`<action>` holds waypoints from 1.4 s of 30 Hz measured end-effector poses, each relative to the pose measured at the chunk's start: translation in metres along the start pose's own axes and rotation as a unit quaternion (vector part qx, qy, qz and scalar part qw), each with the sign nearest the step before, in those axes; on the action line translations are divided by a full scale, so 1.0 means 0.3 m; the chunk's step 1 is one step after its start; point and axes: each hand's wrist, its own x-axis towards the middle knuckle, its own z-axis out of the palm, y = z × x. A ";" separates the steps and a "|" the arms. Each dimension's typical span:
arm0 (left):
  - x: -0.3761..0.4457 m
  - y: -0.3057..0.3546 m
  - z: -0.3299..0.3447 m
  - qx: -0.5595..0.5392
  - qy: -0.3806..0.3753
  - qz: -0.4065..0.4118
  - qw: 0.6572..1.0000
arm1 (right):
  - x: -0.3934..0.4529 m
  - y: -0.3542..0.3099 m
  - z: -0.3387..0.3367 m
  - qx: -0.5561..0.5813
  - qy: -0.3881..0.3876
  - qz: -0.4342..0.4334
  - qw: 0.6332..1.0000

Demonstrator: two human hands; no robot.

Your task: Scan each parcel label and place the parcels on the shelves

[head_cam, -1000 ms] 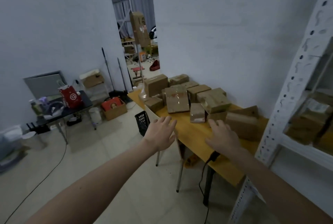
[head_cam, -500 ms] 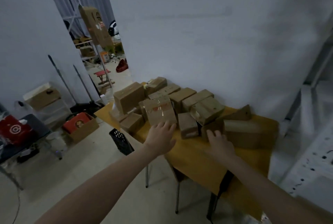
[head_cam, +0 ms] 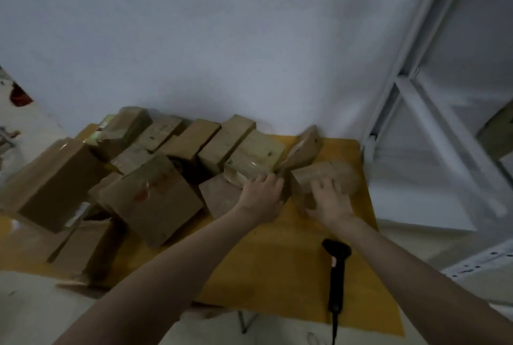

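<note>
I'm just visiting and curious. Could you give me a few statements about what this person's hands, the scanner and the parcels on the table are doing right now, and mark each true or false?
1. Both hands are on parcels at the right end of the pile. True: the left hand and the right hand each rest on a brown parcel.
2. The right hand holds the scanner. False: the black scanner lies on the table, near the right forearm.
3. The table has a yellow top. True.
4. The parcels are stacked on the floor. False: they sit on the table, against the wall.
5. A white metal shelf frame stands to the right of the table. True.
</note>
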 end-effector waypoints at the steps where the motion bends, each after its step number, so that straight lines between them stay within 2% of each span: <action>1: 0.044 -0.013 0.029 0.008 -0.006 0.017 1.000 | 0.047 0.007 0.018 -0.010 -0.010 0.006 1.000; 6: 0.235 -0.071 0.147 0.001 -0.021 0.063 0.998 | 0.257 0.067 0.078 -0.087 -0.073 -0.014 0.993; 10: 0.323 -0.094 0.227 0.001 0.004 0.099 0.995 | 0.372 0.112 0.106 -0.152 -0.116 -0.054 0.980; 13: 0.354 -0.105 0.252 -0.008 0.025 0.123 0.992 | 0.407 0.131 0.105 -0.205 -0.094 -0.083 0.971; 16: 0.364 -0.117 0.245 -0.020 0.031 0.145 0.989 | 0.386 0.154 0.097 -0.206 -0.061 -0.109 0.971; 21: 0.345 -0.148 0.167 -0.043 0.056 0.157 0.985 | 0.221 0.267 0.087 -0.115 0.103 -0.181 0.971; 24: 0.305 -0.156 0.077 -0.109 0.076 0.143 0.981 | 0.064 0.310 0.050 -0.081 0.228 -0.211 0.947; 26: 0.270 -0.146 0.004 -0.177 0.050 0.118 0.976 | -0.025 0.333 0.021 -0.059 0.296 -0.230 0.925; 27: 0.250 -0.138 -0.028 -0.240 0.021 0.096 0.966 | -0.063 0.345 0.008 -0.046 0.319 -0.244 0.915; 28: 0.224 -0.127 -0.060 -0.328 -0.021 0.072 0.942 | -0.099 0.355 -0.007 -0.032 0.342 -0.257 0.903; 30: 0.163 -0.102 -0.125 -0.485 -0.109 0.045 0.867 | -0.168 0.359 -0.040 0.004 0.377 -0.288 0.880; 31: 0.129 -0.089 -0.146 -0.517 -0.135 0.053 0.844 | -0.202 0.353 -0.060 0.018 0.389 -0.307 0.868; 35: 0.000 -0.033 -0.233 -0.535 -0.163 0.092 0.824 | -0.317 0.324 -0.122 0.032 0.420 -0.368 0.829; 42: -0.178 0.064 -0.290 -0.620 -0.194 0.075 0.756 | -0.414 0.334 -0.150 0.033 0.451 -0.401 0.796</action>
